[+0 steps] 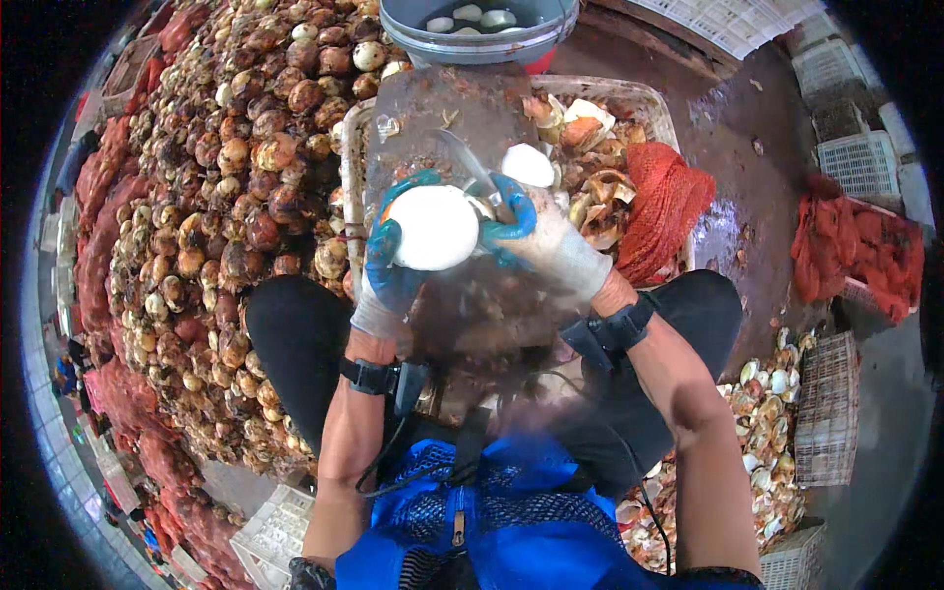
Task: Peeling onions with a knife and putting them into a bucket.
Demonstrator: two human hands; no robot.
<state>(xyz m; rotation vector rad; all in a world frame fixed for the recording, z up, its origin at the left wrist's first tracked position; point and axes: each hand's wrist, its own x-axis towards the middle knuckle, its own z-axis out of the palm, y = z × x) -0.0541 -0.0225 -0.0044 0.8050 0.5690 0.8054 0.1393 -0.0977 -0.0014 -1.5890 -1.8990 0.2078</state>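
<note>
A large peeled white onion (435, 228) sits in my left hand (386, 258), its blue-coated glove fingers wrapped around the left side. My right hand (536, 234), gloved the same way, closes on the handle of a knife (466, 159) beside the onion. The curved blade points away to the upper left. Both hands are above a dark, wet board (418, 103) that lies across a tub (649, 96). Just beyond my right hand rests another white, peeled onion (528, 165).
Unpeeled onions (231, 187) are heaped on the left. Onion skins (600, 192) and a red mesh sack (657, 211) fill the tub's right side. A grey bucket (472, 44) with peeled onions in water stands ahead. Crates (826, 408) and skin scraps (772, 393) lie on the right.
</note>
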